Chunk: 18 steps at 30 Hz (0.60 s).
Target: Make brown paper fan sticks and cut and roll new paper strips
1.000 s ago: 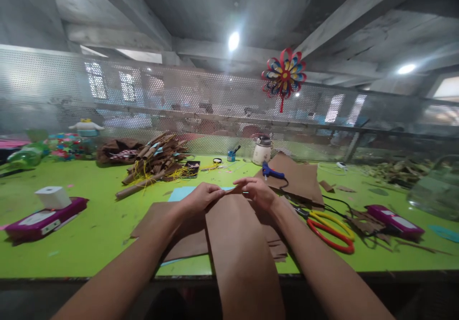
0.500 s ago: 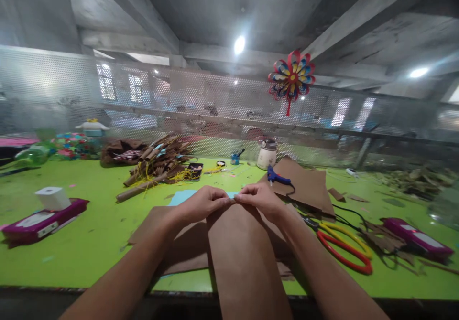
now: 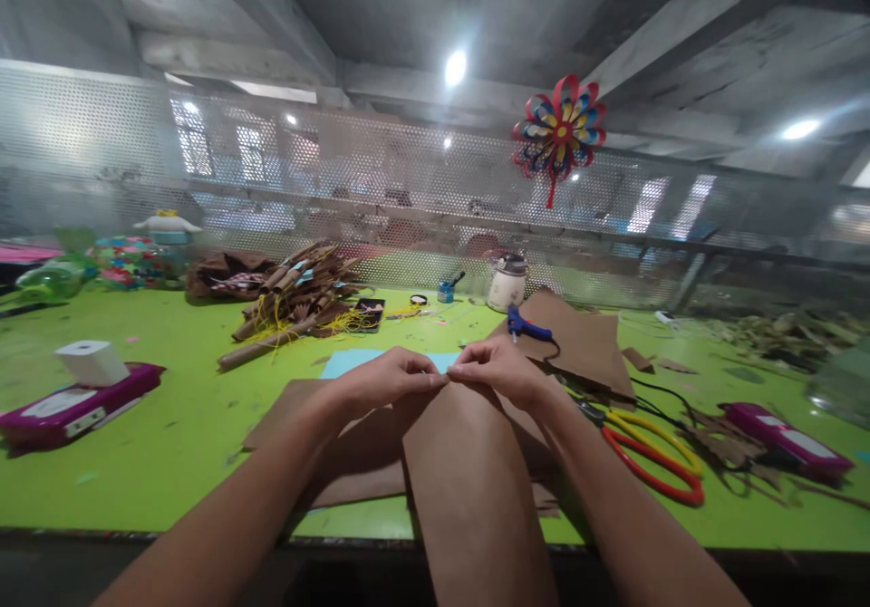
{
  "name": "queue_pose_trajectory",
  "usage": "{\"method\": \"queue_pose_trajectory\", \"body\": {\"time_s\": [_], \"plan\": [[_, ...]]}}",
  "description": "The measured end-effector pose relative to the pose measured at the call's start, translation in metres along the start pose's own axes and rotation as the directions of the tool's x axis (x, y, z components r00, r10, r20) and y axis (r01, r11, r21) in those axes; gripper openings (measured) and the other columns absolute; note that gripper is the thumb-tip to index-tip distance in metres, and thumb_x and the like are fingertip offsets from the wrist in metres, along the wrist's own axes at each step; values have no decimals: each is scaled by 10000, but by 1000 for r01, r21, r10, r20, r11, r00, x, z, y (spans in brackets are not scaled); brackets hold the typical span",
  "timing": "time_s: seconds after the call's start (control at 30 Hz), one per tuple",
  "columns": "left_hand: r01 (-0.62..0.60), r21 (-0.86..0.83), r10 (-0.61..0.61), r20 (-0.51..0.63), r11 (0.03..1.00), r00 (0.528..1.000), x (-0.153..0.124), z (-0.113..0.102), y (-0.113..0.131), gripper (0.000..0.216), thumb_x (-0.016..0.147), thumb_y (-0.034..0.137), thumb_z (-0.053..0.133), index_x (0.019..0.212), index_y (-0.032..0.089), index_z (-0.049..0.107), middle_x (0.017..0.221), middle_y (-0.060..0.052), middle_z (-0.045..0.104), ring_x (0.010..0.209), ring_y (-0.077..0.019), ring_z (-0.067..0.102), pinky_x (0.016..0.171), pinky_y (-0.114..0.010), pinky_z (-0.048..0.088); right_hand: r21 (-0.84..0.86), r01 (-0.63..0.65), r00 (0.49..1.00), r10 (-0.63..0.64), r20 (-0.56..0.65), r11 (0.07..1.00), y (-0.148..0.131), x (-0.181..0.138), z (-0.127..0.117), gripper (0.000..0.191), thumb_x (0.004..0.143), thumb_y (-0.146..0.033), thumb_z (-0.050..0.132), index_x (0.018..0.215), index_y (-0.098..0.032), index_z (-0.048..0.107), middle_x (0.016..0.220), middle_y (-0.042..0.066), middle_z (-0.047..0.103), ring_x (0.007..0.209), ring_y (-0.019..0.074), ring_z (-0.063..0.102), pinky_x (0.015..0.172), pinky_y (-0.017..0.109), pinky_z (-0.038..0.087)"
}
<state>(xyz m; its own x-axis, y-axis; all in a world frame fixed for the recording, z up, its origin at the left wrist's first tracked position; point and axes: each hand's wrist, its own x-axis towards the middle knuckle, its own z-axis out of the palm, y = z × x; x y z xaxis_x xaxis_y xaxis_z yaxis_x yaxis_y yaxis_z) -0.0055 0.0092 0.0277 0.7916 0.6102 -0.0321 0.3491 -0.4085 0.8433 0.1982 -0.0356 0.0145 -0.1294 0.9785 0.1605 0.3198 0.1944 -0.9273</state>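
Observation:
A long strip of brown paper [image 3: 468, 489] runs from the table's near edge toward me. My left hand [image 3: 387, 379] and my right hand [image 3: 499, 371] pinch its far end together, fingertips meeting at the middle. More brown paper sheets [image 3: 340, 444] lie flat under and beside the strip. A light blue sheet [image 3: 353, 360] shows just beyond my hands.
Red and yellow scissors [image 3: 649, 453] lie to the right, with a blue glue gun [image 3: 526, 326] on brown sheets [image 3: 584, 340] behind. A pile of rolled brown paper sticks [image 3: 292, 303] sits at back left. Purple boxes [image 3: 74, 405] [image 3: 785, 430] flank the green table [image 3: 169, 426]. A paper pinwheel [image 3: 558, 129] hangs above.
My hands have drawn closer together on the strip's far end, from slightly apart to fingertips touching. The view has shifted a little.

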Motion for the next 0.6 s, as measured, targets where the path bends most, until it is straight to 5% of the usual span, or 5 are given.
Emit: {"method": "queue_pose_trajectory", "body": {"time_s": [0.27, 0.6], "plan": [[-32, 58, 36, -70, 998, 997, 5, 6, -2, 423, 756, 554, 524, 629, 151, 523, 547, 47, 384, 516, -86, 305, 494, -234, 226, -4, 7, 1000, -7, 3, 1000, 0, 0, 2, 231, 622, -368, 731, 644, -145, 674, 545, -18, 541, 534, 91, 417, 511, 237, 298], [9, 82, -1, -101, 997, 995, 8, 7, -8, 409, 756, 551, 535, 665, 153, 548, 524, 40, 437, 467, -85, 361, 455, -223, 238, 41, -3, 998, 0, 66, 999, 9, 5, -15, 343, 617, -454, 749, 591, -128, 646, 448, -19, 518, 426, 76, 408, 446, 238, 285]]}}
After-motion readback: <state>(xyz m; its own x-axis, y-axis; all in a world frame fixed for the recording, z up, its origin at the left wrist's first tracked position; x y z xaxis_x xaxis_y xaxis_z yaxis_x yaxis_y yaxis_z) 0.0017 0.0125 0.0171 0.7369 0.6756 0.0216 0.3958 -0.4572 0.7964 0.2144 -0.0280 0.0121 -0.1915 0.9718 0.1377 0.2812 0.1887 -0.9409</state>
